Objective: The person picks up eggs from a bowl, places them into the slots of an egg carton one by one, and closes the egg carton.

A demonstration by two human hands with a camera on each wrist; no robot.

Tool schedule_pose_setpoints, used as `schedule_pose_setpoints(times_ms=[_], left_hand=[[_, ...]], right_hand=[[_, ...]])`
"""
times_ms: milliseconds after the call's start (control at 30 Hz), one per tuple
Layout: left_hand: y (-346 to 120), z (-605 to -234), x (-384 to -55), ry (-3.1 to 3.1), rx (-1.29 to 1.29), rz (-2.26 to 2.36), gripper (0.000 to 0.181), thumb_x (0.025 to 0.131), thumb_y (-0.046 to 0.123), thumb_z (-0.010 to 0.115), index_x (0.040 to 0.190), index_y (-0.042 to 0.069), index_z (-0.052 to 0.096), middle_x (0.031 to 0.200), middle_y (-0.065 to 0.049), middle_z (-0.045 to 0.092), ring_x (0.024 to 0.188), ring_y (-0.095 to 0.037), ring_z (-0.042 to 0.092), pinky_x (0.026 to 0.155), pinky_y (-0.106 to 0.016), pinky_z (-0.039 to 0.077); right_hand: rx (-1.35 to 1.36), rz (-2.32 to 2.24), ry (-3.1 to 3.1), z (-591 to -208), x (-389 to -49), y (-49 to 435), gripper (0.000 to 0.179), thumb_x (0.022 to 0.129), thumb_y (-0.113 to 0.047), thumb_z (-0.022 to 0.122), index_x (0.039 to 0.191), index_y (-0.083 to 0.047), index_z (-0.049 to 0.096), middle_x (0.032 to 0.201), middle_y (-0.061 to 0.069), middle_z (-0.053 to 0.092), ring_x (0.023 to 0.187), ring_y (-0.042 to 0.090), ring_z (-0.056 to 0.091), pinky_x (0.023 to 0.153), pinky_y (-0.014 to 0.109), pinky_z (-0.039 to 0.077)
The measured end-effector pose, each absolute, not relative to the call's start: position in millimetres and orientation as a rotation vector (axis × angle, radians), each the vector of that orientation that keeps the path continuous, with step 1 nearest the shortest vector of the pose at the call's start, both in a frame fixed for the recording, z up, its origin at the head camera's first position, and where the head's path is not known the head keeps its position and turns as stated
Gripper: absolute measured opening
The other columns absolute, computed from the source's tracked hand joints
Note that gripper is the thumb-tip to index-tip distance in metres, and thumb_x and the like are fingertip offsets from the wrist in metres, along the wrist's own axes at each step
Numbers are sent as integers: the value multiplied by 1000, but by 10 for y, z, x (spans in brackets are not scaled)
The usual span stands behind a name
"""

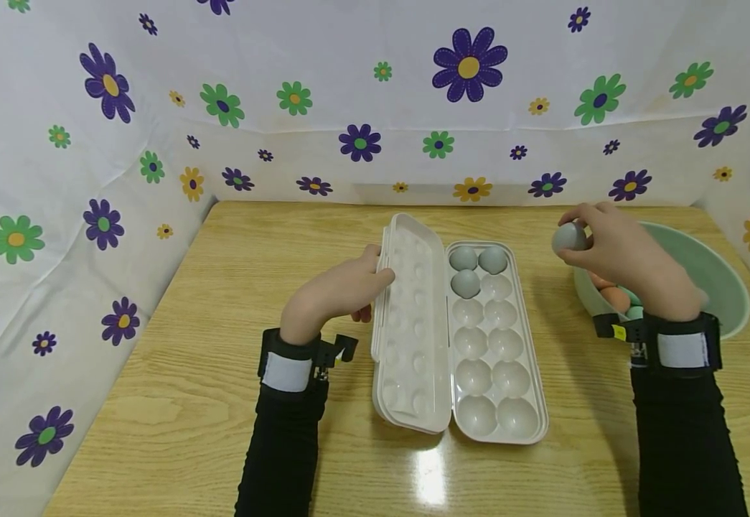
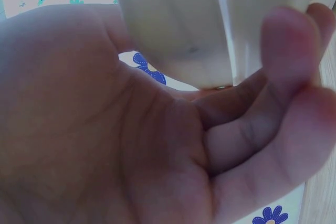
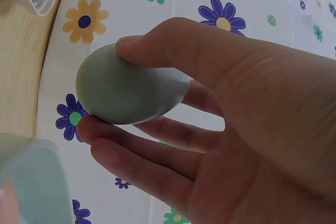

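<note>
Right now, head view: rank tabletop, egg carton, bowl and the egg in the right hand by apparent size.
1. Tabletop
2. Egg carton, lid open
3. Bowl, partly hidden by the right hand
4. Held egg, clearly smallest

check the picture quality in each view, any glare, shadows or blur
Head view: bright glare on the table near the egg carton, a soft shadow beside the right sleeve; left wrist view: the left hand looks dim, the lid hazy and soft; right wrist view: the right hand is dim, the egg fairly crisp in outline.
</note>
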State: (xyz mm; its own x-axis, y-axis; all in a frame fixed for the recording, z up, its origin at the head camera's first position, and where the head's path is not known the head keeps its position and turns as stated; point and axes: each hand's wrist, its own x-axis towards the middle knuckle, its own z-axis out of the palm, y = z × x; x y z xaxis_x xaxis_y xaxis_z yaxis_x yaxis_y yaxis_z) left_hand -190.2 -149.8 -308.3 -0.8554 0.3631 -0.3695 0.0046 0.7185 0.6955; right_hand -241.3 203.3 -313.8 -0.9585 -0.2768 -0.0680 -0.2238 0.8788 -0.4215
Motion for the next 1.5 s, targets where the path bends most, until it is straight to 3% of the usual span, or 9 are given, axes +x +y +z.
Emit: schedule_pose_setpoints(times_ms=[533, 733, 1000, 1233, 1500], left_hand=[[-1496, -3092, -1903, 2435, 280, 990, 44, 98, 27, 31, 133, 2, 27, 70, -8, 52, 53, -22, 51, 49, -27, 43], [-1495, -3091, -1908, 2432, 267, 985, 44, 97, 27, 31, 133, 2, 28, 70, -8, 53, 53, -22, 51, 51, -29, 44], [-1494, -3092, -1912, 2431, 278, 991, 43, 98, 26, 31, 133, 2, 28, 71, -9, 53, 53, -21, 51, 52, -31, 45], [-1493, -3095, -1908, 2429, 272, 988, 43, 97, 27, 30, 133, 3, 28, 71, -9, 52, 53, -22, 51, 50, -28, 43], [-1495, -3115, -1912, 2430, 285, 995, 42, 98, 26, 31, 131, 1, 28, 72, -9, 52, 53, -22, 51, 53, -33, 46]], right_hand=[[-513, -568, 2925, -3203, -2433, 1807, 45, 84, -20, 66, 123, -2, 50, 121, 23, 48, 96, 36, 51, 80, 50, 51], [-563, -541, 2931, -3262, -2442, 1697, 42, 83, -19, 67, 120, -4, 53, 113, 21, 52, 91, 33, 52, 73, 43, 54], [-640, -515, 2896, -3333, -2447, 1564, 43, 83, -22, 70, 119, -5, 55, 108, 18, 53, 85, 28, 53, 68, 37, 49], [-688, -504, 2872, -3382, -2441, 1472, 42, 81, -19, 72, 116, -3, 56, 110, 19, 54, 88, 29, 53, 70, 38, 50], [-703, -483, 2832, -3474, -2460, 1398, 40, 80, -17, 70, 115, -5, 56, 107, 16, 55, 89, 28, 54, 74, 38, 50]])
